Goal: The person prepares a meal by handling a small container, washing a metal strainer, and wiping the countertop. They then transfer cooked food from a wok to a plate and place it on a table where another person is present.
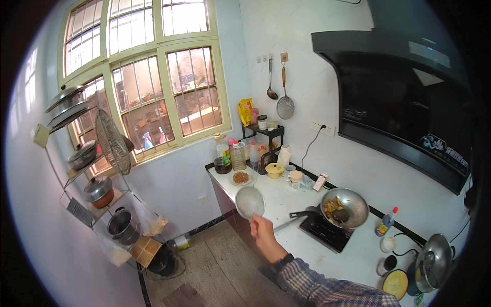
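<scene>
My right hand (262, 234), in a checked sleeve with a dark wristband, reaches in from the lower right. Its fingers grip the lower edge of a round, greyish shallow utensil (250, 202), a bowl or a strainer; blur leaves its exact kind unclear. It is above the counter's front edge, just before a plate of brown food pieces (241, 177). To the hand's right, a metal wok (351, 203) with cooked food (333, 207) and a dark turner sits on a black induction cooker (326, 232). My left hand is out of view.
Oil and sauce bottles (238, 155) stand by a black corner rack (274, 132). A yellow lidded pot (275, 170) and a tub (295, 179) line the wall. A sauce bottle (385, 222) and steel pot lid (437, 257) are right. A pot shelf (122, 195) stands left, a range hood (399, 103) above.
</scene>
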A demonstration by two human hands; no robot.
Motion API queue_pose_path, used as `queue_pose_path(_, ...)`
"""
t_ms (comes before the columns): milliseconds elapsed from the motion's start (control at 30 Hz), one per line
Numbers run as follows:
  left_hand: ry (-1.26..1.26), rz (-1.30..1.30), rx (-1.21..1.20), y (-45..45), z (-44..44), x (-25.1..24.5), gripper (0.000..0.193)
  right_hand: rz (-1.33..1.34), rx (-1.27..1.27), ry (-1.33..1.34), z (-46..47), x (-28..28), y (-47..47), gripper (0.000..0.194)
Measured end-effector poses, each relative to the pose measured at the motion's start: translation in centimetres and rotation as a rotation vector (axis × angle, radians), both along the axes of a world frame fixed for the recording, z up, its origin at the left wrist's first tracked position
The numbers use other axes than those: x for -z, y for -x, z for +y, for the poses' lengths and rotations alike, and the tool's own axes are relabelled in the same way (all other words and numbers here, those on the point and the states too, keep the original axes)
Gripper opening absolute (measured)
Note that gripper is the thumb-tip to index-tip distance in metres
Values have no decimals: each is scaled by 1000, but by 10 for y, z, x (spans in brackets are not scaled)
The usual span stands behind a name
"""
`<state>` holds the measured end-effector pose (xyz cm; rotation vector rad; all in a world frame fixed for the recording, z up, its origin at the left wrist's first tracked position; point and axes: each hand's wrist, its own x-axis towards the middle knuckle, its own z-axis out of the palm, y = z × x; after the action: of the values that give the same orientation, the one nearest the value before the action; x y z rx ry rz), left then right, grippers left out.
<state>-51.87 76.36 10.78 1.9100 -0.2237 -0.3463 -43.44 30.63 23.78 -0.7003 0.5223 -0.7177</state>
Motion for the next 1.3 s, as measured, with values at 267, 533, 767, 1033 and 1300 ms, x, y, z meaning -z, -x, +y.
queue_pose_path(267,98,-10,9,-285,-86,7,17,-190,600,-26,-199,-80,-260,31)
queue_pose_path(533,209,6,260,-497,-212,-63,18,135,852,457,-466,-152,-371,31)
queue_pose_path(767,105,33,382,-655,-349,-7,22,1116,1069,1463,-666,-212,-426,33)
queue_pose_path(1033,-25,121,379,-807,-466,-13,30,816,1063,888,-758,-305,-496,34)
queue_pose_path(1300,-7,221,541,-902,-579,7,28,922,1156,829,-834,-352,-546,35)
